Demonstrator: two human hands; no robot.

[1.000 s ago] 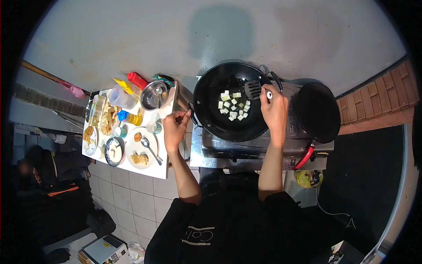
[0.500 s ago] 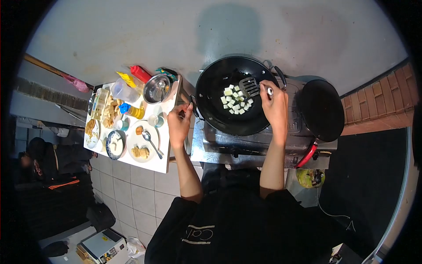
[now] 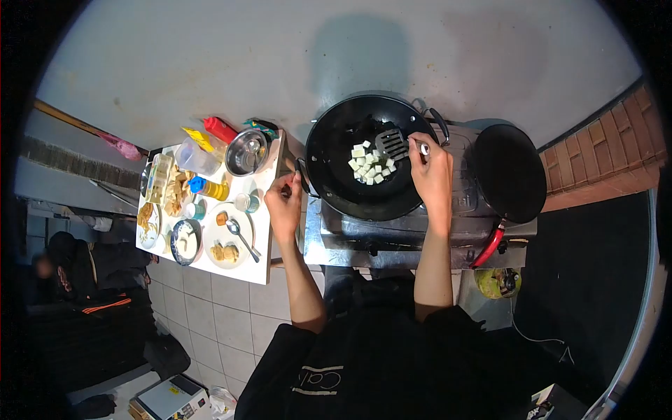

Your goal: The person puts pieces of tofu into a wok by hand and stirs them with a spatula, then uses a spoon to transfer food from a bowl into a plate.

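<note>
A large black wok (image 3: 364, 199) sits on the metal stove (image 3: 350, 240). Small pale cubes of food (image 3: 371, 166), white with a faint green tint, are heaped near its middle. My right hand (image 3: 432, 178) is closed around the handle of a slotted spatula (image 3: 393, 145), whose dark blade lies over the upper right edge of the cubes. At the wok's left side my left hand (image 3: 283, 210) has its fingers closed on the loop handle (image 3: 302, 171). Part of that handle is hidden by the fingers.
Right of the wok is a black flat pan (image 3: 509, 173) with a red handle. A white table (image 3: 260, 269) on the left carries a steel bowl (image 3: 246, 152), a plate (image 3: 222, 260) with a spoon, a yellow bottle (image 3: 213, 189) and containers. Another person (image 3: 105, 259) is at far left.
The spatula and my right hand have shifted slightly left, with the blade nearer the cubes. The cubes sit closer together. My left hand stays at the wok handle; the view has tilted a little.
</note>
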